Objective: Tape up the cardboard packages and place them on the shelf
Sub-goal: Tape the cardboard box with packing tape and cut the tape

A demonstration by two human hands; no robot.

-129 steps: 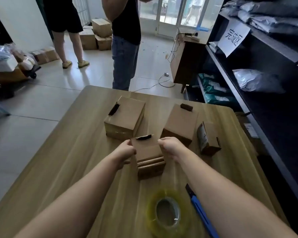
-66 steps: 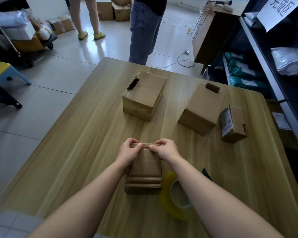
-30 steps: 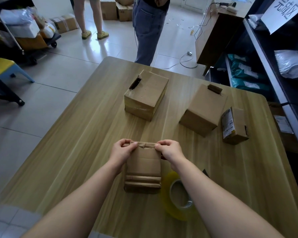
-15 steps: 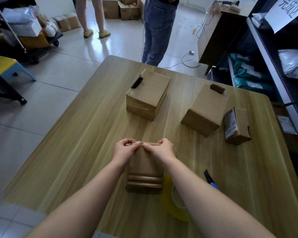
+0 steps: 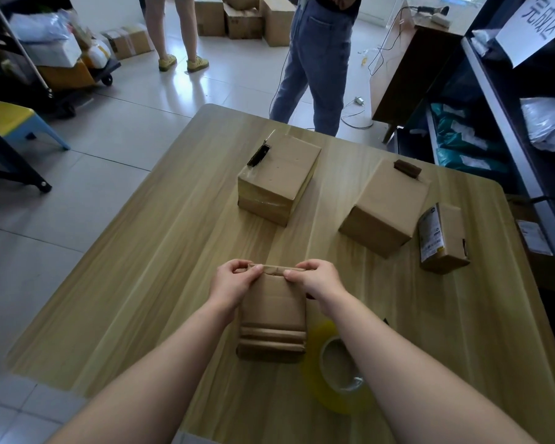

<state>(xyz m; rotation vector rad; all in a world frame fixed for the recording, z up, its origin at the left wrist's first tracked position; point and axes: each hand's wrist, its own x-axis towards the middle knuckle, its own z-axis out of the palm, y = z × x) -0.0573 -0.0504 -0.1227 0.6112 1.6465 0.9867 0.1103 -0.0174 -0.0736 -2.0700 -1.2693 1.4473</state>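
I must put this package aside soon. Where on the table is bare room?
Bare: the left side of the table, beside the left hand and the left box; also the strip between the held package and the middle box. Crowded: near right, around the tape roll; far right, by the labelled box.

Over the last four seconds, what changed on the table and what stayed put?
The small package was pulled back, up beside the tape roll. Both hands shifted from its sides to its far edge: left hand and right hand now pinch that edge. The roll, left box, middle box and labelled box stayed put.
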